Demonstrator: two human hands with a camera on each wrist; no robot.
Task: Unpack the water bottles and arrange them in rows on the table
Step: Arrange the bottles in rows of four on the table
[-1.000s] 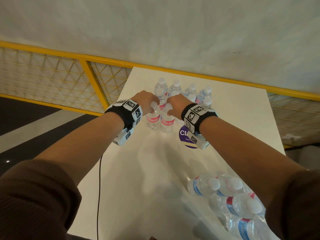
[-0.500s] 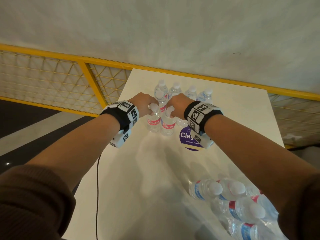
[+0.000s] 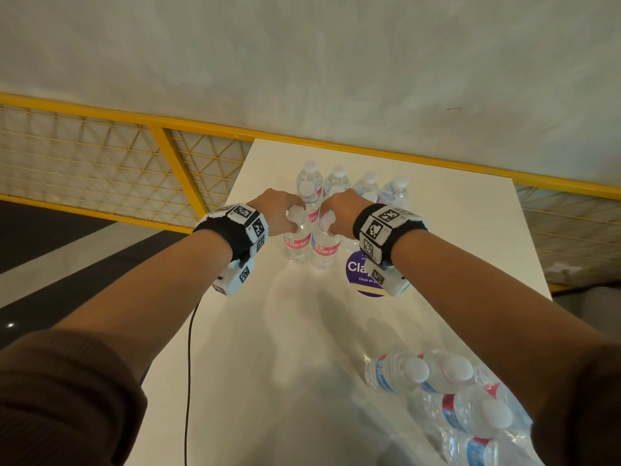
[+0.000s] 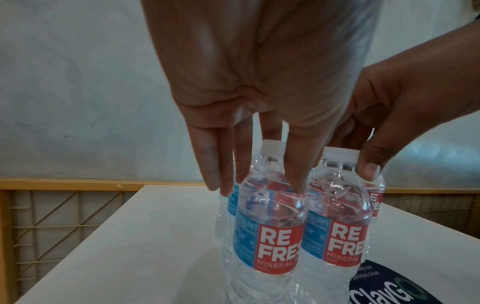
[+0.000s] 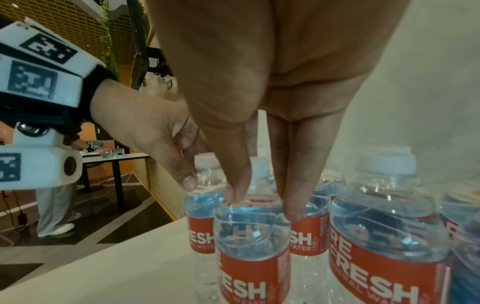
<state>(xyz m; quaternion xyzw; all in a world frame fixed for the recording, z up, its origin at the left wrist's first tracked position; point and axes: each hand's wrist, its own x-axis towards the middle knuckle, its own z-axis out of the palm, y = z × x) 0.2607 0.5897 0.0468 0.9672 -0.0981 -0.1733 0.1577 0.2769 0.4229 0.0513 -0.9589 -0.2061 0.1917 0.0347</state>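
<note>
The left hand (image 3: 280,211) is holding one water bottle (image 3: 297,242) near its top, and the right hand (image 3: 339,210) is holding the bottle next to it (image 3: 324,247) the same way. In the wrist views the fingers (image 4: 296,164) of the left hand are reaching down around the neck and shoulder of its bottle, thumb on one side and the others on the far side. The right fingers (image 5: 235,179) are closing around the neck of the other bottle. Both bottles are standing upright on the white tabletop (image 3: 268,348), touching side by side.

Holding them up high by the neck is probably helping the person set them down straight without bumping the bottles behind. Those other bottles (image 3: 353,183) are already standing in rows at the far end, just behind the two in hand. So the hands seem to be starting a new row in front, pushed close so the rows stay neat.

A purple round sticker (image 3: 364,274) is lying on the tabletop just beside the right bottle. Near the person, more bottles in clear wrap (image 3: 453,405) are lying on their sides, waiting to be taken out. A good part of the job is still left.
</note>
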